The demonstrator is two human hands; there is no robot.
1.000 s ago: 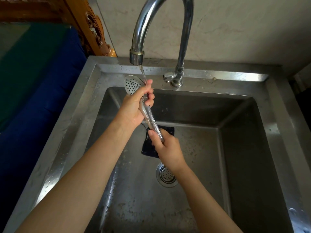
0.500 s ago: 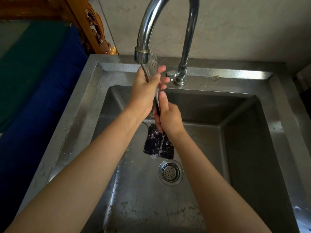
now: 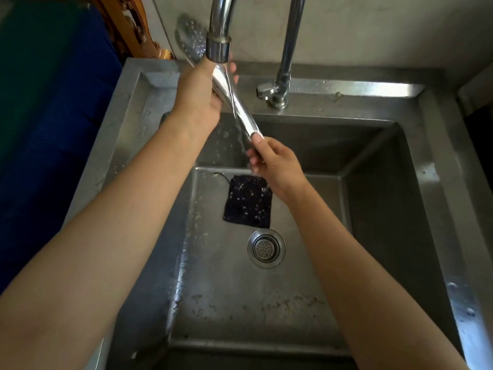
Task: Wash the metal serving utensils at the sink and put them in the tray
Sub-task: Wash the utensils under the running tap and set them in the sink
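Head view, over stainless sink (image 3: 346, 88).

- Perforated metal skimmer (image 3: 236, 105): held in the air above the basin, tilted, with the holed bowl up and left, partly behind the faucet spout (image 3: 218, 36), and the handle running down to the right.
- Left hand (image 3: 198, 94): fingers wrapped around the upper handle, just under the bowl, directly below the spout mouth.
- Right hand (image 3: 277, 164): fingers curled, pinching the lower tip of the handle over the back of the basin.
- Water stream (image 3: 231, 84): running from the spout, striking the handle between the two hands and trailing along it.
- Basin floor: dark scrub pad (image 3: 248, 201), speckled with droplets, lying flat just behind the round drain strainer (image 3: 266, 248).
- Faucet base and lever (image 3: 269, 93) stand on the rear ledge, right of the left hand.
- Droplets on the left rim.
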